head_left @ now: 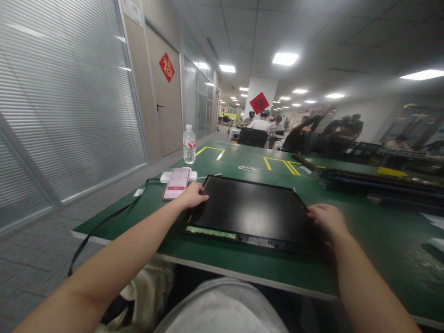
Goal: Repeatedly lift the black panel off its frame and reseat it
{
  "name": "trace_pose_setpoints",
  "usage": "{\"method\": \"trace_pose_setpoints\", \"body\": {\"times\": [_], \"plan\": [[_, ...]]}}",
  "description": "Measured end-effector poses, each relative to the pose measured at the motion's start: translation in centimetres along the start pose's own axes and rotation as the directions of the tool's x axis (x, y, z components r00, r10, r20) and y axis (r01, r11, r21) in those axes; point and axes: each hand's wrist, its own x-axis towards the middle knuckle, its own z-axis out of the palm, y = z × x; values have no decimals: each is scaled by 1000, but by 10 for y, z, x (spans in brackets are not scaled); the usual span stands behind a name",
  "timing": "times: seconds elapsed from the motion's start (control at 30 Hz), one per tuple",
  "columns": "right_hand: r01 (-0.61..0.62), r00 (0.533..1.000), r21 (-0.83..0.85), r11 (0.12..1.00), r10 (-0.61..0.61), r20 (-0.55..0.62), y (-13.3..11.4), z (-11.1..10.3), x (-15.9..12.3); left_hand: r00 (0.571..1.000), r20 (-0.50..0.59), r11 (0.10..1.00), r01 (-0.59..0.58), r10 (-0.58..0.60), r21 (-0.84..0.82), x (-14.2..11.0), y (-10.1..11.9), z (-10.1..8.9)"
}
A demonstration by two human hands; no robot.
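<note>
1. The green tabletop (pixel 378 259) spread beneath both hands; its near edge ran close below the panel, so a pull toward the body could have tipped the panel over that edge.
2. The black screen panel (pixel 253 206) lay flat between the hands. Uneven lifting or twisting from the two sides might have flexed and cracked it, and thumb pressure on its face could have marked it.
3. The exposed green strip (pixel 210 232) sat along the panel's near border, right of and below the left fingers; a knock or bend there might have damaged it.
4. The left hand (pixel 194 195) grasped the panel's left side, thumb over the face, other fingers partly hidden, near the phone (pixel 176 184). The right hand (pixel 328 218) pinched the right edge, wrist angled inward. Both forearms reached forward; grip firmness could not be told.
</note>
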Motion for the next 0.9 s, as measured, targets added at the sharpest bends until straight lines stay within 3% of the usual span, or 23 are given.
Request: {"method": "trace_pose_setpoints", "body": {"times": [0.57, 0.9], "plan": [[43, 999, -72, 996, -43, -8, -2, 2, -2, 999, -26, 999, -18, 19, 36, 0, -5, 3], [74, 997, -159, 985, -73, 10, 0, 3, 2, 999, 23, 997, -25, 24, 67, -2, -1, 3]]}}
